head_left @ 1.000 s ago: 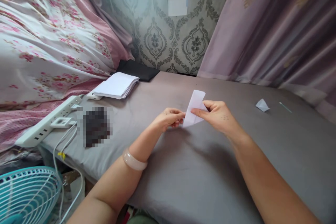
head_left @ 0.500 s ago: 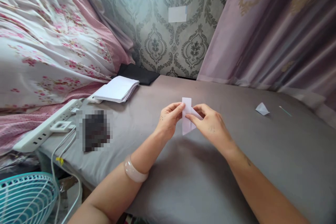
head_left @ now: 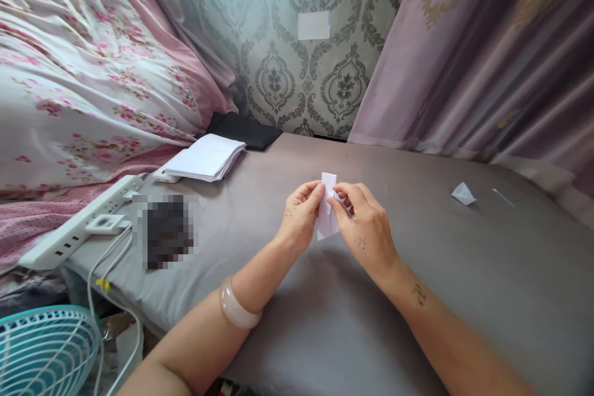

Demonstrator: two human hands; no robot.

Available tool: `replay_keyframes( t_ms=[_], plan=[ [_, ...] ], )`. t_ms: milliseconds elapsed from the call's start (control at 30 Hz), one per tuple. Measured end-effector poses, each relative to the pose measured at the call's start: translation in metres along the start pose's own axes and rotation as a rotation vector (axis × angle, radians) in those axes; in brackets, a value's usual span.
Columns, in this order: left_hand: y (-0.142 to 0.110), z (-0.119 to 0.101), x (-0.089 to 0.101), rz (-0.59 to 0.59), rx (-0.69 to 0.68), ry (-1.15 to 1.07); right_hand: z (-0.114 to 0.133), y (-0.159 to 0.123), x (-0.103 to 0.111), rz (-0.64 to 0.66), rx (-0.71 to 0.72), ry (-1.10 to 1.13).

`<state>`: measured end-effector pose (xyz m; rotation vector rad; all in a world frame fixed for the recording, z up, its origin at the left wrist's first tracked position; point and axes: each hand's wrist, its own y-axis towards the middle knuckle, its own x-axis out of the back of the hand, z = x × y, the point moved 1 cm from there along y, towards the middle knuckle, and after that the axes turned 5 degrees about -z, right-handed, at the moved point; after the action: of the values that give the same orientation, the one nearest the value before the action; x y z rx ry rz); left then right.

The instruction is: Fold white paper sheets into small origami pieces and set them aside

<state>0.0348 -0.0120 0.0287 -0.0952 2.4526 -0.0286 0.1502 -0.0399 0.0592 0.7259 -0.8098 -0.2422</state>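
A folded strip of white paper [head_left: 328,223] is held upright between my two hands, above the grey-covered surface [head_left: 297,309]. My left hand [head_left: 299,210] grips its left edge, the thumb pressed flat on the front. From the right, my right hand [head_left: 362,216] pinches the paper's edge between thumb and fingertips. The lower end of the paper is slanted. Part of its right side is hidden behind my right hand. Away to the right lies a small folded white paper piece [head_left: 463,194].
A stack of white paper [head_left: 206,158] lies at the back left beside a black flat item [head_left: 248,130]. Along the left edge runs a white power strip [head_left: 78,226] with cables, near a blurred-out dark object [head_left: 167,232]. A thin stick [head_left: 503,197] lies far right; a fan [head_left: 44,352] stands lower left.
My right hand has turned and shifted its pinch. The paper's flap that stuck out to the right now lies folded in, so the paper looks narrower.
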Motion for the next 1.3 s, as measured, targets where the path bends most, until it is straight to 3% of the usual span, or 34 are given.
replay_keyframes(
  t_ms=[133, 300, 767, 1300],
  plan=[
    [-0.002, 0.0, -0.001, 0.025, -0.049, 0.025, -0.002, 0.0, -0.002, -0.021, 0.075, -0.055],
    [-0.006, 0.0, -0.003, 0.142, -0.084, 0.037, -0.004, 0.001, -0.001, -0.046, 0.092, -0.106],
    [-0.004, 0.0, -0.003, 0.199, -0.142, 0.1, -0.006, 0.006, -0.003, -0.105, 0.003, 0.026],
    [-0.009, -0.001, -0.007, 0.341, -0.17, 0.229, 0.0, 0.016, 0.007, -0.176, -0.078, -0.011]
  ],
)
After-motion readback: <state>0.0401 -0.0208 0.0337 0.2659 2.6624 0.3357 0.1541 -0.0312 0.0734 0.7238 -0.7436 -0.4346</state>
